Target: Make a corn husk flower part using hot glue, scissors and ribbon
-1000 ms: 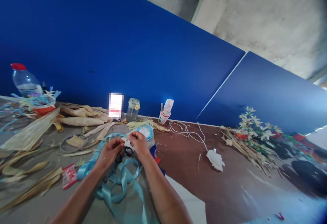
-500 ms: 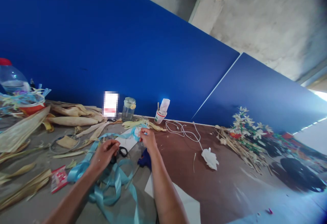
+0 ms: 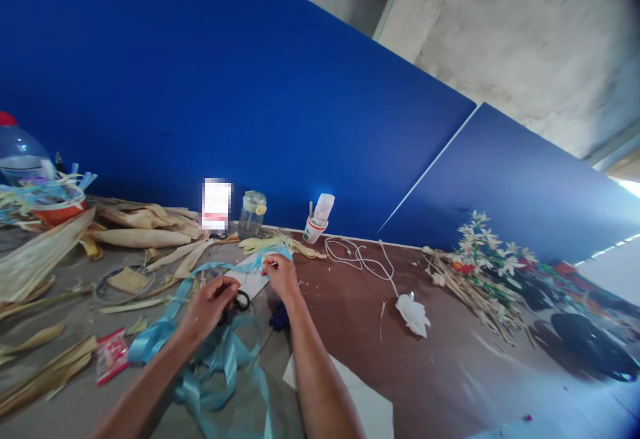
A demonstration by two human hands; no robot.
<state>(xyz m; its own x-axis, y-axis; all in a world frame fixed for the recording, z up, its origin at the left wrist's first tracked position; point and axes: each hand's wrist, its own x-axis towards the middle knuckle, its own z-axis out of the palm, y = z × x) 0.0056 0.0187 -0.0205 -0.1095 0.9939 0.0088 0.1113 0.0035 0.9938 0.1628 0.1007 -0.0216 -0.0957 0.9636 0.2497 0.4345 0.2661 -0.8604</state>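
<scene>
My left hand (image 3: 210, 305) is curled over black-handled scissors (image 3: 241, 300) and rests on a tangle of light blue ribbon (image 3: 210, 365). My right hand (image 3: 281, 275) is closed on the ribbon spool (image 3: 273, 257), pressing it on a white sheet (image 3: 250, 279). A strand of blue ribbon runs from the spool leftward across the table. A dark blue object (image 3: 279, 317) lies just below my right wrist.
Dried corn husks (image 3: 145, 222) and strips cover the left of the table. A glass jar (image 3: 251, 214), a paper cup (image 3: 315, 225), a white cord (image 3: 360, 259), a white husk flower (image 3: 414, 312), a bundle of flowers (image 3: 490, 262), a red packet (image 3: 111, 353) and a plastic bottle (image 3: 20, 152) stand around.
My right hand left the scissors and reached forward to the ribbon spool. My left hand stayed on the scissors. The camera shifted slightly.
</scene>
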